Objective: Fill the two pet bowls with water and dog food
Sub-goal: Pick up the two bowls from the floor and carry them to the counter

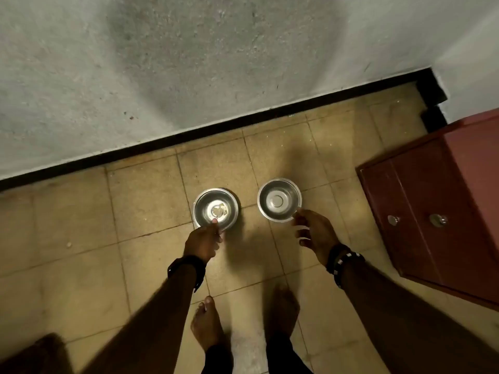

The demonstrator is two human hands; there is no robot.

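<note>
Two round steel pet bowls sit on the tan tiled floor near the wall. The left bowl (216, 207) holds a few crumbs in its bottom. My left hand (204, 242) pinches its near rim, thumb inside. The right bowl (279, 199) looks bare inside. My right hand (314, 233) reaches to its near right rim with fingers spread, the fingertips touching or just short of the edge. No water or dog food is in view.
A rough grey wall (189, 63) with a black skirting strip (243, 120) runs behind the bowls. A dark red cabinet (437, 211) with two round knobs stands at the right. My bare feet (208, 325) stand on the tiles just behind the bowls.
</note>
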